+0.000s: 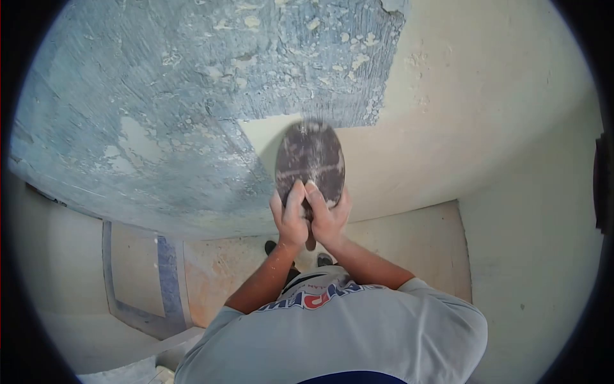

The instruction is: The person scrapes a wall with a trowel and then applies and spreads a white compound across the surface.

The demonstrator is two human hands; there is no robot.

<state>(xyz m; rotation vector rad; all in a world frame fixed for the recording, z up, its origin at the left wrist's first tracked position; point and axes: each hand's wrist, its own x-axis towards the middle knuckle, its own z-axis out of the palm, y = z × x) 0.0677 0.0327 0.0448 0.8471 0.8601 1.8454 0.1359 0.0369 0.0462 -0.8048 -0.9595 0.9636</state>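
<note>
Both my hands are on a dark, flat oval tool [311, 150], its face streaked with pale dust. My left hand [291, 214] grips its lower left side, thumb along the face. My right hand [329, 214] mirrors it on the lower right, and the thumbs meet near the middle. A short brown piece like a handle [311, 242] shows below my wrists. The tool's upper end overlaps the wall where rough blue-grey surface [192, 128] borders smooth cream coating [448, 121]. What the tool's far side looks like is hidden.
Below the wall lies a pale, dusty floor [409, 240] where my shoes [325, 259] show. To the lower left is a panel with a blue border [167, 275]. A side wall [531, 256] rises at right, with a dark object [600, 184] at its edge.
</note>
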